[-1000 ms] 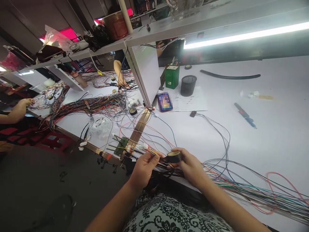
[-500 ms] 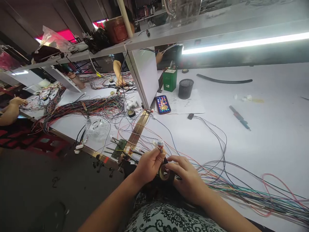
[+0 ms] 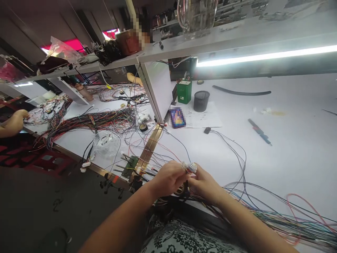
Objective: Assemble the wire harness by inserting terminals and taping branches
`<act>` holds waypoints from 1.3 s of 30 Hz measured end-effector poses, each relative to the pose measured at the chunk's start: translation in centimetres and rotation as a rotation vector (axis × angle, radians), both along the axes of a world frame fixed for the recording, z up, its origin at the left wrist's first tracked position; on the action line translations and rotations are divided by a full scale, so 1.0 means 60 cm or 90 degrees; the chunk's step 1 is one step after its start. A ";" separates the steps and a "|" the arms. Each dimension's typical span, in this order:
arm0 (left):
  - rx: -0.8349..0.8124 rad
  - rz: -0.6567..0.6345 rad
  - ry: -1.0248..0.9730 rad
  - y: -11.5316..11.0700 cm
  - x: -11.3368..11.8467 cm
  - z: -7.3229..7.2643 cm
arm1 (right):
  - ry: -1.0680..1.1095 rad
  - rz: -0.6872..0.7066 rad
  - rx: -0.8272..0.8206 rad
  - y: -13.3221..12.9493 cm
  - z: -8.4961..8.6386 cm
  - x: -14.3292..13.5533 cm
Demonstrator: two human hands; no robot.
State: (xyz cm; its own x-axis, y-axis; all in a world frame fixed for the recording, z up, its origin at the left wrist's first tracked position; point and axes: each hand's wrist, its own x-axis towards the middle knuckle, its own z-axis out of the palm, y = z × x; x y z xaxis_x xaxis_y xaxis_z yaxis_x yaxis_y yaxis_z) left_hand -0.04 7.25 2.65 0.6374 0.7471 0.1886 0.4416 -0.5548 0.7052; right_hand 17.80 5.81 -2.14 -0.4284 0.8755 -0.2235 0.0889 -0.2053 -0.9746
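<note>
In front of my body both hands are closed together around a thin wire bundle that ends in white plastic connectors (image 3: 192, 167). My left hand (image 3: 168, 180) pinches the wires just below the connectors, back of the hand upward. My right hand (image 3: 206, 185) grips the same bundle from the other side, its thumb and forefinger close under the connector. A roll of black tape (image 3: 180, 190) hangs below the fingers, partly hidden by them. Where the tape meets the wires is covered by my hands.
Long loose wires (image 3: 289, 219) run along the right front edge. A green jig with metal pins (image 3: 130, 166) stands left, beside a wooden strip (image 3: 150, 144). Farther back are a phone (image 3: 177, 117), a mesh cup (image 3: 201, 101) and a green box (image 3: 184, 92). A co-worker's hand (image 3: 19, 117) is far left.
My right hand has shifted from the tape roll up to the wires near the connector. The connectors have tilted and moved right and slightly down, and the tape roll now hangs lower behind my fingers.
</note>
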 end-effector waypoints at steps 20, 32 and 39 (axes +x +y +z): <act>0.003 0.002 -0.102 -0.046 0.006 0.017 | -0.257 0.151 0.376 0.038 -0.006 0.032; 0.040 0.008 0.164 0.012 0.029 -0.012 | -0.308 0.125 0.367 0.017 -0.006 0.025; -0.459 0.078 -0.034 0.045 0.042 -0.025 | -0.224 0.125 0.383 -0.053 0.024 0.039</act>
State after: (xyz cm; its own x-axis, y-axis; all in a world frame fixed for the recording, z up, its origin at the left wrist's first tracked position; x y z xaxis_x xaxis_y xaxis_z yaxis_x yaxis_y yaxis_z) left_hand 2.51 9.97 1.15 0.5451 0.7624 -0.3486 0.4261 0.1062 0.8984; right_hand 20.14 2.60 -0.69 -0.5812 0.8049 0.1198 0.3984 0.4098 -0.8206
